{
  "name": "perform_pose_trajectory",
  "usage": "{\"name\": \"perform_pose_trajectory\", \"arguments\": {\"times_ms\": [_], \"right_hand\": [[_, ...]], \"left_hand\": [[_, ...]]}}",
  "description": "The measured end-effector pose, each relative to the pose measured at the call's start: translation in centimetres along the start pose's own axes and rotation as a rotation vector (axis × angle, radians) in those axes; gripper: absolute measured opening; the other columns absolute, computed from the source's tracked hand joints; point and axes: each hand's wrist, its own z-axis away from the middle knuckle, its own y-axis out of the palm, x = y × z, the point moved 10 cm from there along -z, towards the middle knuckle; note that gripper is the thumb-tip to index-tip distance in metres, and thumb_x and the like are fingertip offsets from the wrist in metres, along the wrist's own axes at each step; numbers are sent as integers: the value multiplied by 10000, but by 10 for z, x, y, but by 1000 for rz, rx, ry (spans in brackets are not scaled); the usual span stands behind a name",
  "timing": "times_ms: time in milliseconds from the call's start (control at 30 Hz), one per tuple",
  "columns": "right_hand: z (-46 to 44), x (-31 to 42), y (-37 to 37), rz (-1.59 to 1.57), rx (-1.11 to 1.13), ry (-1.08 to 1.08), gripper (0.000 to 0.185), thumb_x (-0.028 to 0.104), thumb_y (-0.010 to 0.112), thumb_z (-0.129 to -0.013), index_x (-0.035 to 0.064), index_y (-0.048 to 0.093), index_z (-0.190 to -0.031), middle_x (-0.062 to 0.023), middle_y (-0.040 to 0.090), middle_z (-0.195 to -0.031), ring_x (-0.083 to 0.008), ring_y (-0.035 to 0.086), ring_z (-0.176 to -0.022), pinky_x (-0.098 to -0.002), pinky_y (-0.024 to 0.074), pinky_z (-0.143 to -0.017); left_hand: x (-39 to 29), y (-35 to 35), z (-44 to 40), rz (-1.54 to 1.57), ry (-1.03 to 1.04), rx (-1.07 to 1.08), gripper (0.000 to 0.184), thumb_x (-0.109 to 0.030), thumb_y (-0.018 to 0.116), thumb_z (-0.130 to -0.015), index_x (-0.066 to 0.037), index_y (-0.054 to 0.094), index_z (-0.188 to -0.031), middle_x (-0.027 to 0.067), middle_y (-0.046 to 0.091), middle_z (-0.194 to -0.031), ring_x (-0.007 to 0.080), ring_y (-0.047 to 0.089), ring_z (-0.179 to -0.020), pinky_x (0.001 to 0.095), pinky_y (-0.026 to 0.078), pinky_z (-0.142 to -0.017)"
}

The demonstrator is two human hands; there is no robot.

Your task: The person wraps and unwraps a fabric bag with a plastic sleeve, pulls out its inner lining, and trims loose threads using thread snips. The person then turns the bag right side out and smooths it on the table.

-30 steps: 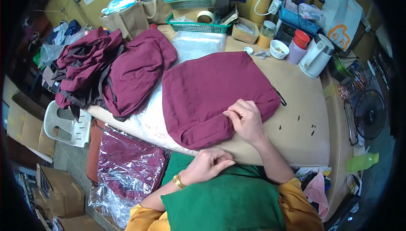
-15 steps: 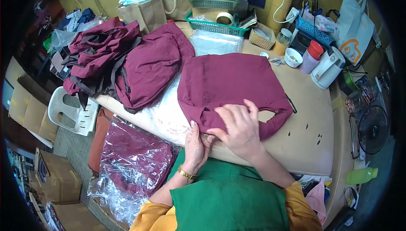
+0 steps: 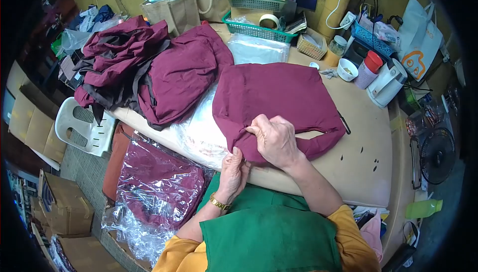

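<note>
A folded maroon garment (image 3: 284, 90), probably a jacket, lies on the padded beige table (image 3: 368, 172). My left hand (image 3: 233, 175) is at its near left edge, thumb and fingers pinching the cloth there. Higher up and to the right, my right hand (image 3: 276, 140) is closed, thumb and forefinger gripping a fold of the same garment. An opening shows in the garment to the right of this hand, with a black tab (image 3: 345, 125) sticking out at its right edge.
More maroon garments (image 3: 179, 78) are heaped at left on clear plastic. A plastic-wrapped maroon garment (image 3: 159, 182) lies below the table's left edge, near a white chair (image 3: 87, 127). Green baskets (image 3: 259, 30), a bowl (image 3: 347, 69) and a kettle (image 3: 387, 83) stand along the back.
My right hand has gone from spread fingers near the garment's lower edge to a closed pinch slightly higher on the cloth. My left hand stays at the near left edge.
</note>
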Motion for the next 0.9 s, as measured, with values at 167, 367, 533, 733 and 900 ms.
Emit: {"name": "perform_pose_trajectory", "arguments": {"times_ms": [167,367,533,733,900], "right_hand": [[37,-81,17,-89,737,357,333,393,548,-949,67,613,-970,-191,670,-913,-387,646,-895,-483,490,-731],[112,-133,-67,-617,636,661,203,166,714,-847,20,651,-973,-133,688,-866,-264,680,-813,-408,514,-757],[157,-248,-132,318,106,768,211,150,713,-839,37,650,-1006,-150,616,-978,-327,632,-931,-409,496,-813],[129,-289,-109,259,118,632,286,146,707,-849,8,626,-1087,-123,557,-951,-236,593,-919,-343,471,-843],[108,-255,-94,-480,-255,874,134,135,700,-883,5,673,-869,-60,620,-957,-111,574,-800,-283,471,-722]], "left_hand": [[-6,-10,16,261,-137,-114,459,-306,550,-996,-36,456,-1355,120,530,-1378,257,500,-1285,441,389,-1112],[-109,-68,46,-966,-288,-110,426,-404,421,-1046,-16,591,-1090,142,678,-977,198,669,-797,322,545,-691],[-201,-46,7,-1213,185,-311,313,-282,494,-1037,-17,592,-904,21,589,-821,69,536,-715,209,418,-605],[-146,18,-112,-1331,250,203,471,-227,594,-972,26,491,-1356,143,550,-1341,219,511,-1264,339,402,-1048],[-130,21,-152,-1224,194,142,334,-241,664,-949,20,645,-1156,44,671,-1050,90,603,-938,245,482,-845]]}}
